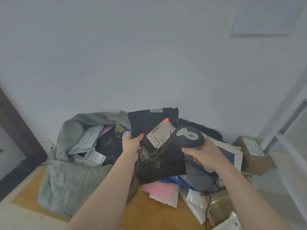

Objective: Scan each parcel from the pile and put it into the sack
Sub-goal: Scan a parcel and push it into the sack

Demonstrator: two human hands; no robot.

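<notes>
Left hand grips black parcel; right hand aims barcode scanner, red beam on shipping label.

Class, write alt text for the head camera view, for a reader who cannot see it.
A left hand holds up a black parcel while the right hand aims a grey scanner at its white label, where a red light shows. An open grey sack with parcels lies left.

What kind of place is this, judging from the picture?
Probably a small parcel sorting room or courier station: a sack full of labelled parcels, a pile of parcels on the floor, and a barcode scanner aimed at a black parcel.
</notes>
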